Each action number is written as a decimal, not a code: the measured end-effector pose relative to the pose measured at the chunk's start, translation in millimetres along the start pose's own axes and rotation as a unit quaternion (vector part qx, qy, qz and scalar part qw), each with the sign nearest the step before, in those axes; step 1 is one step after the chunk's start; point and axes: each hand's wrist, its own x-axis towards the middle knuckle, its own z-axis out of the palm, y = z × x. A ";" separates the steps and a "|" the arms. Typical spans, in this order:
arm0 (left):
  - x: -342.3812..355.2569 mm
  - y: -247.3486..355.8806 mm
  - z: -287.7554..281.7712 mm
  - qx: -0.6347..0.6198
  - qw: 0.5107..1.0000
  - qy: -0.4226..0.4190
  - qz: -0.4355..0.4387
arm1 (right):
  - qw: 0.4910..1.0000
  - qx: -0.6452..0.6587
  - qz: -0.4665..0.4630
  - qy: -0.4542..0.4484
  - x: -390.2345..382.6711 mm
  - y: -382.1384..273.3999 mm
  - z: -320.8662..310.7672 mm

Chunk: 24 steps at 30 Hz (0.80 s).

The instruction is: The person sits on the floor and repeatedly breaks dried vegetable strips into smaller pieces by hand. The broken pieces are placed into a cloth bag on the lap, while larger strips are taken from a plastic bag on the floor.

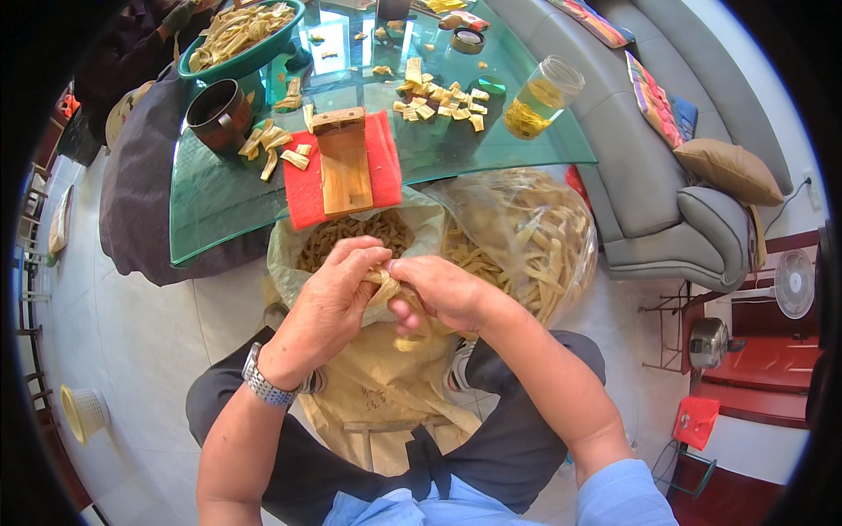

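My pale yellow strip, red cloth at the green glass table's near edge (tan wooden block on it), green bowl at far left corner.

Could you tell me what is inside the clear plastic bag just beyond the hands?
The clear plastic bag holds a heap of pale yellow leaf strips. The right hand and the glass table edge cover its near and upper parts, so its bottom cannot be seen.

The left hand and the right hand are meeting over an open sack, both pinching 1 pale yellow strip between the fingertips. A clear plastic bag of similar strips is lying just beside the sack. Beyond them, a green glass table is carrying a wooden block on a red cloth, a brown mug, a glass jar and scattered cut pieces.
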 end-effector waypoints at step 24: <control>1.6 13.1 -23.8 -0.421 0.867 -0.057 -0.260 | 0.994 -0.004 -0.104 -0.037 -20.4 -16.0 1.4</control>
